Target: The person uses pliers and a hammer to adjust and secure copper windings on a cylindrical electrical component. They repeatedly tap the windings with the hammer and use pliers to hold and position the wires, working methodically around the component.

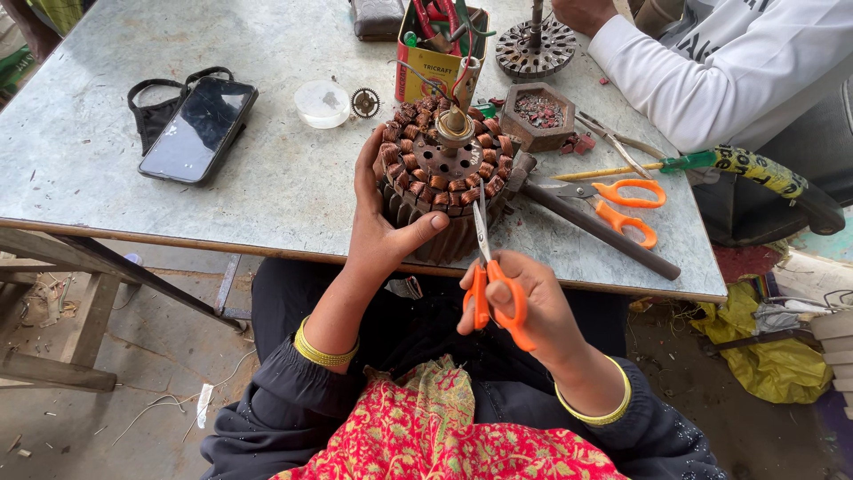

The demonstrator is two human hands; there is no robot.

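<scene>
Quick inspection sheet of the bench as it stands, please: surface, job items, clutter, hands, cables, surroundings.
Surface: grey table, scuffed, with small debris near its far edge.
Job's things: copper-wound stator upright at the near edge; orange-handled scissors pointing into its windings.
Clutter: phone lying on a black mask, clear lid, small gear, yellow tool box, wooden tray, second scissors, second stator.
Hands: left hand grips the stator's side; right hand holds the scissors.
Cables: red and dark leads rise from the stator.
Surroundings: a co-worker's white sleeve at the far right; yellow sheet on the ground.
</scene>
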